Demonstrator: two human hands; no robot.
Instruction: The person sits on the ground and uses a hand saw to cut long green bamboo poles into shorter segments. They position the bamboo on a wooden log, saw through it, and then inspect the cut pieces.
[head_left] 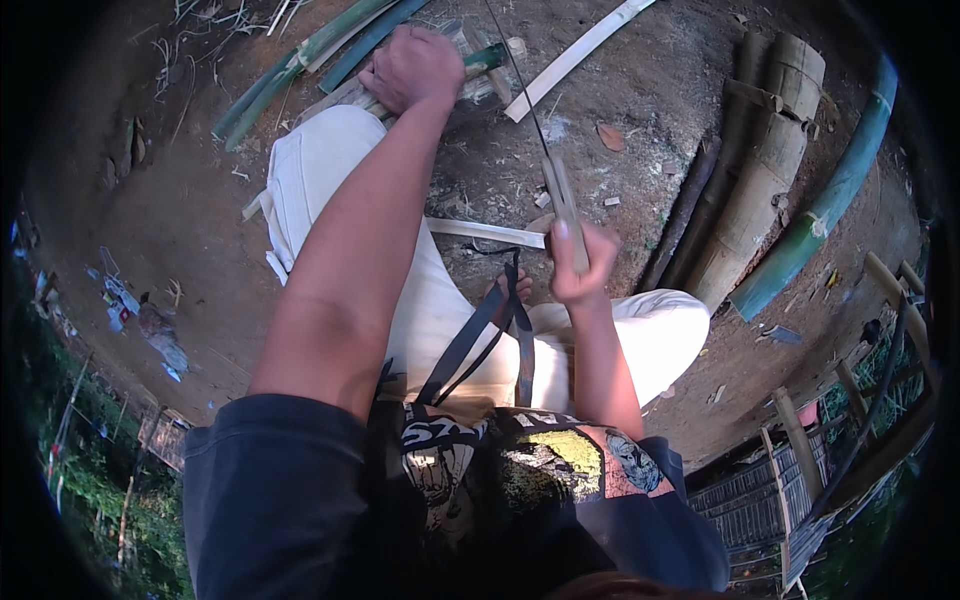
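My left hand (pixel 415 70) is closed over a green bamboo piece (pixel 487 59), whose end sticks out to the right of my fist. Under it lies a wooden block (pixel 480 92), partly hidden by the hand. In my right hand (pixel 585 262) is the wooden handle (pixel 563 195) of a long-bladed tool. Its thin dark blade (pixel 522 85) shows nearly edge-on and points away from me, so its kind is unclear. A pale split bamboo strip (pixel 485 232) lies between my legs, its right end close to my right hand.
Green bamboo lengths (pixel 290 68) lie at the far left. Another pale strip (pixel 578 58) rests on the dirt ahead. Thick dry bamboo poles (pixel 755 190) and a curved green pole (pixel 815 225) lie on the right. Black straps (pixel 465 345) hang before me. Litter (pixel 150 325) lies at left.
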